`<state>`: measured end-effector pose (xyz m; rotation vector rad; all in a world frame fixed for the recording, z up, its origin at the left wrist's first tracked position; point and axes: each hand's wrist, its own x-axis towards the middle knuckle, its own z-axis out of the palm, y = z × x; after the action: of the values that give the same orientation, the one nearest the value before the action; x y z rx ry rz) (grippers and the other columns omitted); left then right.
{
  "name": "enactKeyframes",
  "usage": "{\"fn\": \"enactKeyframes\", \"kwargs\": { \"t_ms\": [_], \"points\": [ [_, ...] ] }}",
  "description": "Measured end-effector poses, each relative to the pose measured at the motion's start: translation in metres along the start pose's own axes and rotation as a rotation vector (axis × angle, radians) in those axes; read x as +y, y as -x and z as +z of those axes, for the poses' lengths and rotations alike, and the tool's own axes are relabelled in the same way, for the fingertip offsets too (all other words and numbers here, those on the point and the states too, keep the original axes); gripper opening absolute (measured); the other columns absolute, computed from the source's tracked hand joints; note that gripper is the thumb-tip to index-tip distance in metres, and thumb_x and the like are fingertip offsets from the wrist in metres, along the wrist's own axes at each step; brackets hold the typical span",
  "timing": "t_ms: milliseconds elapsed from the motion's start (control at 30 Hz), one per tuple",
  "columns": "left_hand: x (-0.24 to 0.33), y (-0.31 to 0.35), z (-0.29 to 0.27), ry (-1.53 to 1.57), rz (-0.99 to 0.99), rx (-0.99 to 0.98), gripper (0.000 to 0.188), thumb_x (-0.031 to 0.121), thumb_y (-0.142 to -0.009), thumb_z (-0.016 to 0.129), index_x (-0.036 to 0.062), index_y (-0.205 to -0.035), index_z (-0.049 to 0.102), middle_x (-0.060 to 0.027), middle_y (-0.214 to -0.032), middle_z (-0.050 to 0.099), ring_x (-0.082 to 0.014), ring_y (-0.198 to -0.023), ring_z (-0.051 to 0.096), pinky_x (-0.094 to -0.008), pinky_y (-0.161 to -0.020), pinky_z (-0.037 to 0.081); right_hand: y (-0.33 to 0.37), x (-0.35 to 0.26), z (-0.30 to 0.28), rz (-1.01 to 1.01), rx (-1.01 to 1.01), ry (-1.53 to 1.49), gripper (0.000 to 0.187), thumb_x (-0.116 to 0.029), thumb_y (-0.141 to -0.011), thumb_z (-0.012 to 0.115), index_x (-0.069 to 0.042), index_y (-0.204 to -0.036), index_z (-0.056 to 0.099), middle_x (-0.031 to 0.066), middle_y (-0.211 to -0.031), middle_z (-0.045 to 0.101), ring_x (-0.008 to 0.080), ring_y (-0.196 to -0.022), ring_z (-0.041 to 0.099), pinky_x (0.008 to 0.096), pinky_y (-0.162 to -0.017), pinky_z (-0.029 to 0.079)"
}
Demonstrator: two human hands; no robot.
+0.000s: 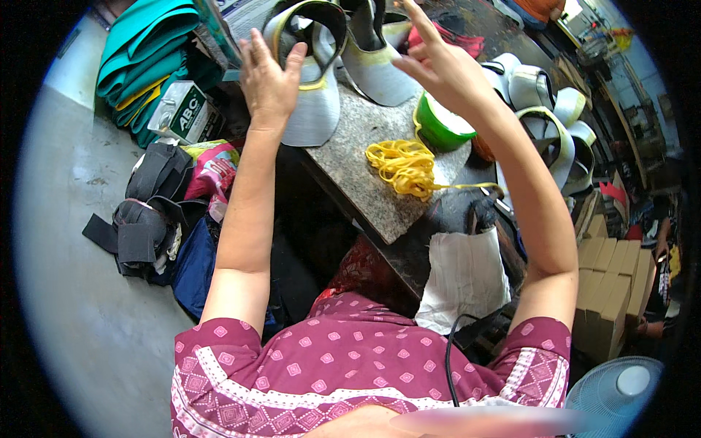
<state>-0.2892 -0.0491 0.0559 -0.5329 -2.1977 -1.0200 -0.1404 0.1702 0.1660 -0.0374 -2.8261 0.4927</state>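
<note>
Near the far edge of the stone-topped bench, my left hand (269, 84) is open with fingers spread, its thumb up against a grey shoe-upper-like piece (312, 109) with a yellowish edge. I cannot tell whether the hand only touches it. My right hand (445, 66) is open, index finger stretched out, close to a second such grey piece (380, 69); its other fingers are partly bent. Between my forearms lies a bundle of yellow tape or cord (401, 168), with one strand trailing right. A green bowl-like container (442, 124) with a pale inside sits behind the bundle.
The speckled stone slab (343, 160) has a corner pointing toward me. A white cloth (464, 281) hangs near my right arm. More grey pieces (540, 87) are heaped at the right. Folded green sheets (146, 55) and black strap rolls (146, 226) lie left. Cardboard boxes (606, 292) stand right.
</note>
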Motion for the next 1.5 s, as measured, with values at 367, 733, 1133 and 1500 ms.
{"fn": "enactKeyframes", "kwargs": {
  "t_ms": [367,733,1133,1500],
  "points": [
    [0.107,0.044,0.000,0.349,0.598,-0.145,0.054,0.030,-0.080,0.077,0.0077,-0.125,0.058,-0.0210,-0.134,0.050,-0.0384,-0.127,0.045,-0.0452,-0.108,0.036,0.207,0.125,-0.062,0.006,0.164,0.454,0.050,-0.007,-0.080,0.072,-0.012,-0.128,0.059,0.0099,-0.117,0.065,0.0299,-0.113,0.059,0.0387,-0.092,0.051],
    [0.234,-0.031,0.177,0.093,0.535,-1.180,0.061,0.046,-0.090,0.059,-0.0026,-0.127,0.057,-0.0294,-0.118,0.063,-0.0395,-0.101,0.067,-0.0483,-0.083,0.056,0.196,0.197,-0.038,0.004,0.039,0.485,0.062,-0.010,-0.076,0.076,-0.013,-0.133,0.051,0.0144,-0.120,0.063,0.0344,-0.119,0.054,0.0424,-0.098,0.048],
    [0.250,-0.036,0.266,0.352,0.294,-1.237,0.084,0.060,-0.083,0.063,-0.0109,-0.128,0.055,-0.0287,-0.123,0.061,-0.0363,-0.110,0.064,-0.0440,-0.088,0.054,0.159,0.251,-0.020,0.077,0.109,0.516,0.062,-0.017,-0.082,0.072,-0.019,-0.139,0.046,0.0127,-0.122,0.064,0.0369,-0.121,0.051,0.0438,-0.099,0.047],
    [0.247,-0.048,0.244,0.157,0.706,-0.814,0.073,0.056,-0.087,0.062,-0.0032,-0.129,0.058,-0.0268,-0.120,0.063,-0.0383,-0.112,0.063,-0.0408,-0.097,0.049,0.140,0.299,-0.016,0.234,0.147,0.472,0.063,-0.020,-0.085,0.070,-0.024,-0.143,0.045,0.0184,-0.129,0.057,0.0367,-0.122,0.052,0.0423,-0.101,0.045]
  ]
}}
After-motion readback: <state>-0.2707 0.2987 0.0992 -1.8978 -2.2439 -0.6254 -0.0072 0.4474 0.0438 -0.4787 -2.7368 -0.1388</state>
